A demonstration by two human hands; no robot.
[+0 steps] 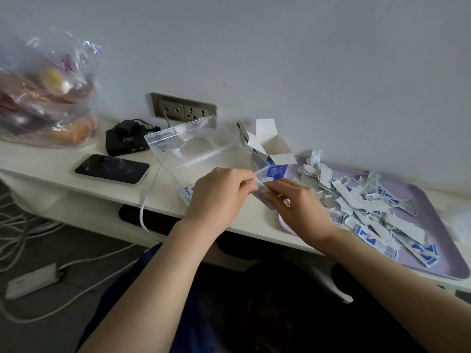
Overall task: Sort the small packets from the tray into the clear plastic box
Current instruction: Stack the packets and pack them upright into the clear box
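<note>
Your left hand [219,194] and right hand [298,205] meet fingertip to fingertip, both pinching a small bundle of packets [262,194] between them. Square its edges now, while both hands have hold, so it should go in as one flat stack. Just beyond your left knuckles sits the clear plastic box [204,154], its lid [183,133] tipped back; a few packets seem to lie inside, below that hand. Lower the bundle beside them, clear of the rim. Right of your right hand, the tray [438,240] holds a loose pile [369,207], mostly unsorted.
</note>
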